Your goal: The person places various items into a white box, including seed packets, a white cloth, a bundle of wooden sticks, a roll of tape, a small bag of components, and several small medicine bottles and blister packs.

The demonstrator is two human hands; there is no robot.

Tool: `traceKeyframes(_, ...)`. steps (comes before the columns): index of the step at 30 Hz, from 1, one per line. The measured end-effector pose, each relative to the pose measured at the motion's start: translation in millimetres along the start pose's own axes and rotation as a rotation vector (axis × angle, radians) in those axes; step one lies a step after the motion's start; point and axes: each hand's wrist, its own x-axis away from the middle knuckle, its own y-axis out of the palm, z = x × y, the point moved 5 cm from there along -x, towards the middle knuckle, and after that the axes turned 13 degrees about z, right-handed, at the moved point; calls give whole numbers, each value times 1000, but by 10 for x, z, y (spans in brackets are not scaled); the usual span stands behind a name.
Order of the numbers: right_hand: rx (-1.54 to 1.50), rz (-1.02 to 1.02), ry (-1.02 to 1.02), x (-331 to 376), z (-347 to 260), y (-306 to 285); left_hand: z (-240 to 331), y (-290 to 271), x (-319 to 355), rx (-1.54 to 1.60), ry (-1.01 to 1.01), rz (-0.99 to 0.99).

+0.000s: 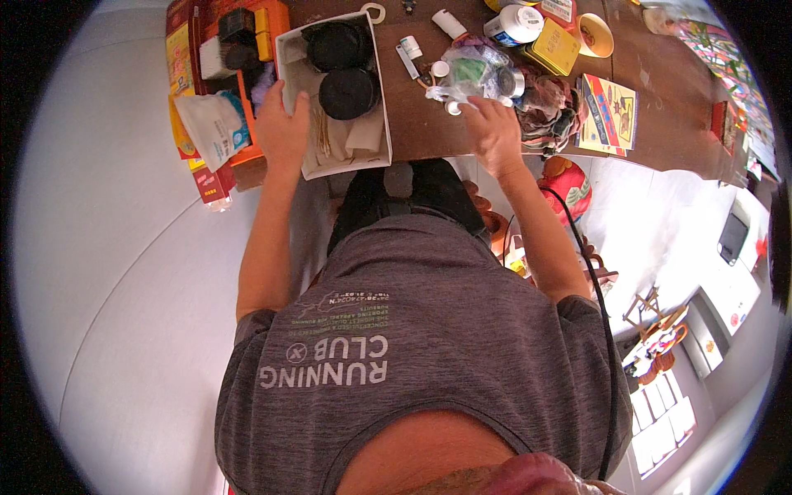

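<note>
White box under left hand

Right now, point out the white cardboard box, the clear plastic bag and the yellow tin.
white cardboard box (384,99), head view, right wall.
clear plastic bag (474,73), head view, middle of the crinkled plastic.
yellow tin (555,47), head view, centre of the lid.

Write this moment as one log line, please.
left hand: on rim of white box | right hand: touching clear plastic bag | box contents: two black round containers | surface: brown table

White box, black round lids
</note>
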Motion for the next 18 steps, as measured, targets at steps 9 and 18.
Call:
traceKeyframes(9,-42,18,75,146,-7,31,170,45,35,44,59,2)
traceKeyframes(18,211,-60,146,63,243,122,189,70,49,8,152,49)
